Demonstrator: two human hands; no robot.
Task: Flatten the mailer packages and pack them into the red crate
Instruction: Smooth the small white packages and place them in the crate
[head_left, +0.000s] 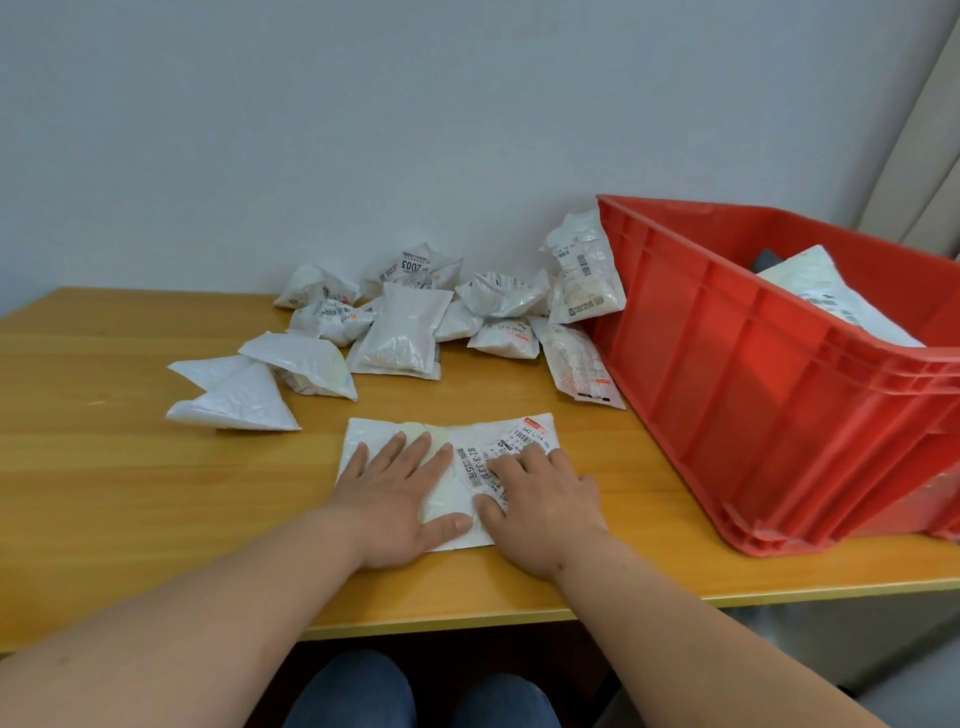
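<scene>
Pressing one white mailer (451, 467) flat near the front edge of the surface (130, 467), left hand (400, 499) spread palm-down, right hand (540, 504) bearing down with fingers slightly bent, squeezing air out. Waiting along the back edge: crumpled mailers (400, 332). Standing at the right edge, partly filled: red crate (779, 374).

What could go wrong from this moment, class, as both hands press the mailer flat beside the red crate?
1. The mailer looks creased under the left hand and right hand; it may spring back once released.
2. The pile of unflattened mailers sits close behind; reaching over could scatter it.
3. One mailer leans on the red crate and may topple if the crate shifts.
</scene>
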